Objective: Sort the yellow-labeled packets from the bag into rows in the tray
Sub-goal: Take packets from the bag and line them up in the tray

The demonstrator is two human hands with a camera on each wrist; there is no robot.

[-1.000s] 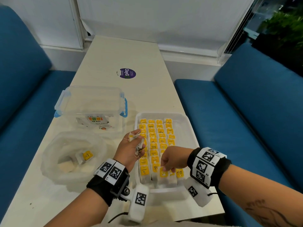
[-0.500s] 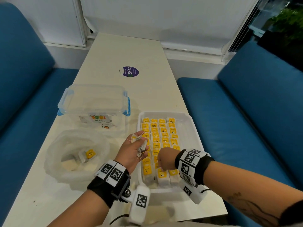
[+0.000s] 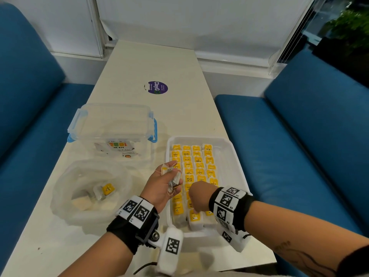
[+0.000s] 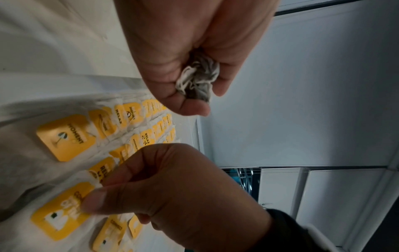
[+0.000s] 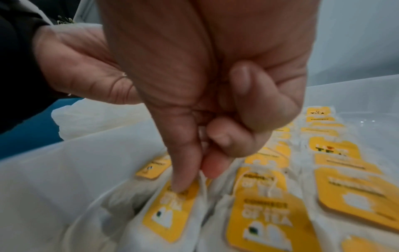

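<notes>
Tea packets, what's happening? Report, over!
Left hand grips spare packets. Right hand pinches a packet into the tray's near row. One packet left in the bag. Nothing blocking.

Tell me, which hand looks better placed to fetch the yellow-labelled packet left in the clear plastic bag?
Probably the left hand: it hovers nearer the clear plastic bag holding the yellow-labelled packet, though it already grips a few packets. The right hand is busy pinching a packet in the white tray.

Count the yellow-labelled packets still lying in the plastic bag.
1: a packet lies label-up near the middle of the bag, left of the tray. Pale shapes beside it may be more packets with their labels hidden.
</notes>
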